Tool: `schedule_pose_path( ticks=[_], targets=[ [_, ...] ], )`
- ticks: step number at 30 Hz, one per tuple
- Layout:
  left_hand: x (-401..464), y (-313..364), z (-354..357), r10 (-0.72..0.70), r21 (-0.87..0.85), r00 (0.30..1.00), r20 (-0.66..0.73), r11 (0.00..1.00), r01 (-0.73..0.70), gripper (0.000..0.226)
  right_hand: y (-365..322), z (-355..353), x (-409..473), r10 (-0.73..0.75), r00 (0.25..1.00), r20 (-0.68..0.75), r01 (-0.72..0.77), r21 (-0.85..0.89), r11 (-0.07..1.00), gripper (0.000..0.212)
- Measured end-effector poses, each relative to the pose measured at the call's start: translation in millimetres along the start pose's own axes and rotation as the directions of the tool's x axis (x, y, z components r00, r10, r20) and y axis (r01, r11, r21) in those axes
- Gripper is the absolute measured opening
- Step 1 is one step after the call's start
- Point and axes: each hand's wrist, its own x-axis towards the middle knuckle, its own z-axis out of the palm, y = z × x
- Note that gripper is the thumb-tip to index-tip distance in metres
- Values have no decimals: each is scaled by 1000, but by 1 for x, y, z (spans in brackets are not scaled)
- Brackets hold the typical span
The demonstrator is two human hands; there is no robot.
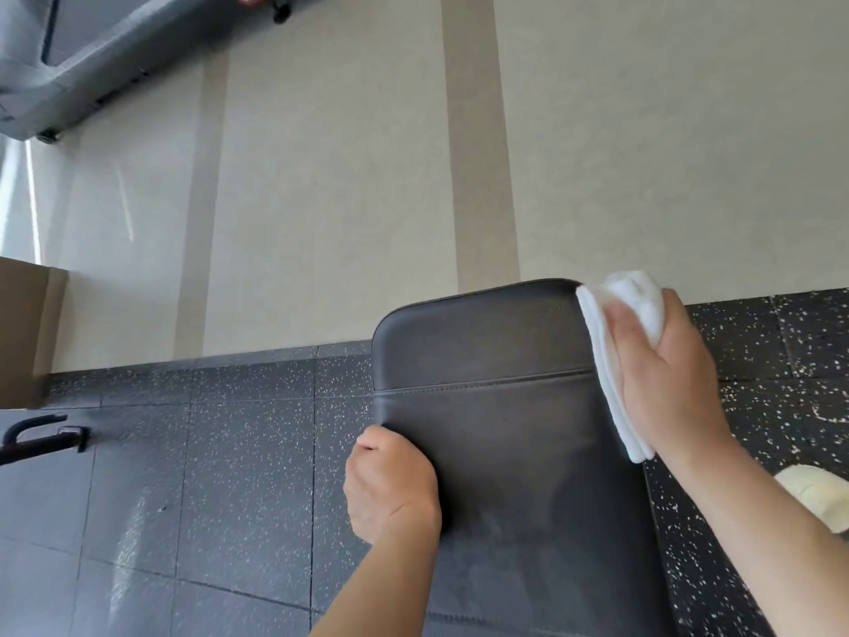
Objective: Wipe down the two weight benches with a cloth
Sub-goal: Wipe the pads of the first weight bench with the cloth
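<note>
A dark grey padded weight bench (496, 406) runs away from me in the lower middle of the head view, its rounded far end near the pale floor. My left hand (390, 485) grips the bench's left edge, fingers curled under the pad. My right hand (661, 360) holds a folded white cloth (611, 360) against the bench's right edge near the far corner, with the thumb on top of the cloth. Only one bench is in view.
Black speckled rubber tiles (206, 475) surround the bench, meeting a pale striped floor (344, 177) beyond. A grey machine base on wheels (69, 62) stands at the top left. A black metal handle (41, 436) sits at the left edge. A cream object (813, 494) lies at the right.
</note>
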Motion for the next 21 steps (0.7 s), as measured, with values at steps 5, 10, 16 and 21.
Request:
schedule_pose_path(
  ticks=[5,10,16,21],
  targets=[
    [0,1,0,-6,-5,1000,-5,1000,6,61,-25,13,60,-26,993,117,36,-85,996,24],
    [0,-1,0,-3,-3,1000,-2,1000,3,61,-18,9,39,-47,998,43,49,-66,997,24],
    [2,-2,1,6,-17,1000,-8,1000,-6,61,11,-14,-58,-108,994,-24,105,-87,991,26],
    [5,-3,2,6,-18,1000,-24,1000,-6,61,-5,-5,-67,-383,924,-2,359,-350,865,41]
  ],
)
